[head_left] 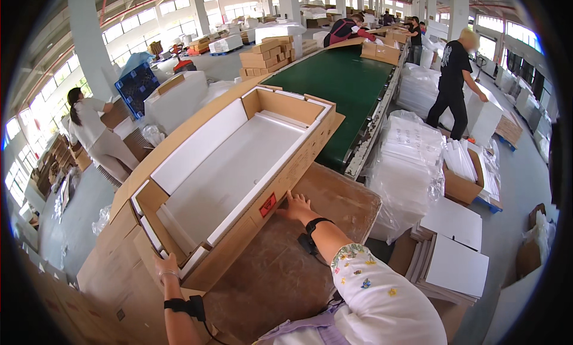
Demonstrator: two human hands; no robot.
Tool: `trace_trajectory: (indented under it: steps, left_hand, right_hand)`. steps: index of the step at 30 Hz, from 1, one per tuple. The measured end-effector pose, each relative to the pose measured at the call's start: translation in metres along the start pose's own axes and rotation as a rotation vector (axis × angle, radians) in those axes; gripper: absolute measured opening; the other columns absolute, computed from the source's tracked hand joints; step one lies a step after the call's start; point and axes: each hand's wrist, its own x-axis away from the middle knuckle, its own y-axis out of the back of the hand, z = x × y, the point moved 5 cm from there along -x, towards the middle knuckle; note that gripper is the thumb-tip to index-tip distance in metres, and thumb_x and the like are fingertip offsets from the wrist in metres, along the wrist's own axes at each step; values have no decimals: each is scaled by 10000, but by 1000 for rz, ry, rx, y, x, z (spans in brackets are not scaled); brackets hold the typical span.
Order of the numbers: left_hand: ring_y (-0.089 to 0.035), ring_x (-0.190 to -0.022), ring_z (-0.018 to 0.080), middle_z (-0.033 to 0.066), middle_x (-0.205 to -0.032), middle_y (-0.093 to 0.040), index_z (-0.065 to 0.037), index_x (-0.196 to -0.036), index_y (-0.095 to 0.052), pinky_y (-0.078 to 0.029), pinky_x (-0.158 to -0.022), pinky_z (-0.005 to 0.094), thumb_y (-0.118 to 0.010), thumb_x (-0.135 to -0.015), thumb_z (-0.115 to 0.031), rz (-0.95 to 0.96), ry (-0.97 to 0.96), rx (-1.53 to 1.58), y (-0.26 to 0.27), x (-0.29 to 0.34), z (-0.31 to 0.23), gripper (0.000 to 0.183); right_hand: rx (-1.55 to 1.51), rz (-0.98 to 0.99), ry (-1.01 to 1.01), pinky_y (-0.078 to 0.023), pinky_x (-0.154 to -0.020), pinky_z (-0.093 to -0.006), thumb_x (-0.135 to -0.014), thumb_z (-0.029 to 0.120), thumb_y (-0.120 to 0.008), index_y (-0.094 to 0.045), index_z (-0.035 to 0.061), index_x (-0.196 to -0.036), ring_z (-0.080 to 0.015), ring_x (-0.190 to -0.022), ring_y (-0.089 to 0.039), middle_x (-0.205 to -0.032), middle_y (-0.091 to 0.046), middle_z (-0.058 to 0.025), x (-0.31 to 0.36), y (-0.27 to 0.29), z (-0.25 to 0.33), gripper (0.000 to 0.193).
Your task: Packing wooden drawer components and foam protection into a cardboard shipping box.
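Observation:
A long open cardboard box point(239, 249) lies slantwise in front of me, partly on a brown worktop point(262, 291) and reaching to the green conveyor belt. White foam strips line its inner sides, with brown cardboard blocks at the ends. A flat white panel point(233, 160) fills its bottom. At the near left corner, my left hand point(168, 267) grips the box's edge; its fingertips are partly hidden. My right hand point(293, 208) rests against the near long side, beside a red label point(267, 205), with its fingers spread.
The green belt point(334, 76) runs away from me. Wrapped white foam stacks point(406, 166) and white boards point(456, 249) stand at right. A person in black point(455, 76) is beyond them; another in light clothes point(95, 130) is at left. Stacked cartons point(262, 57) stand farther back.

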Motion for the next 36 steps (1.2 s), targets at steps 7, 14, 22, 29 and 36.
trace_trajectory:
  steps: [7, 14, 22, 29, 36]
  left_hand:
    - [-454, -1050, 351, 235, -1170, -431, 2, -1265, -248, -373, -892, 386, -542, -667, -283, -6, 9, 13, -6, -11, 9, 724]
    - [-446, -1057, 354, 241, -1167, -430, 14, -1256, -259, -371, -894, 385, -547, -667, -295, -5, -38, 4, -13, -21, 12, 726]
    - [-392, -1108, 353, 263, -1196, -387, 85, -1214, -287, -328, -927, 374, -557, -692, -408, -14, -157, -39, -28, -56, 29, 768]
    - [-386, -1108, 355, 240, -1221, -370, 68, -1224, -286, -307, -931, 372, -523, -721, -529, 141, -269, 291, -33, -91, 74, 815]
    - [-443, -614, 87, 45, -752, -462, -203, -1246, -289, -373, -462, 204, -505, -810, -361, -21, -214, 719, -34, 9, 118, 512]
  right_hand:
    - [204, -144, 173, -176, -985, -458, -756, 406, -526, -175, 98, -1310, -335, -1240, -162, -1319, -222, -180, 49, -43, -13, 725]
    - [293, -184, 406, -83, -1009, -454, -801, 372, -460, -213, 146, -1313, -334, -1266, -55, -1359, -117, -184, 94, -78, -12, 611]
    - [308, -122, 392, -57, -1015, -438, -794, 412, -460, -188, 159, -1322, -327, -1271, -37, -1371, -76, -180, 87, -75, -6, 646]
    - [264, 109, 357, -62, -1015, -431, -732, 457, -535, -161, 167, -1330, -317, -1273, -7, -1381, -34, -161, 90, -61, 5, 762]
    - [333, 161, 264, -123, -992, -453, -648, 468, -633, -98, 184, -1337, -354, -1263, -39, -1376, -48, -177, 97, -48, 8, 917]
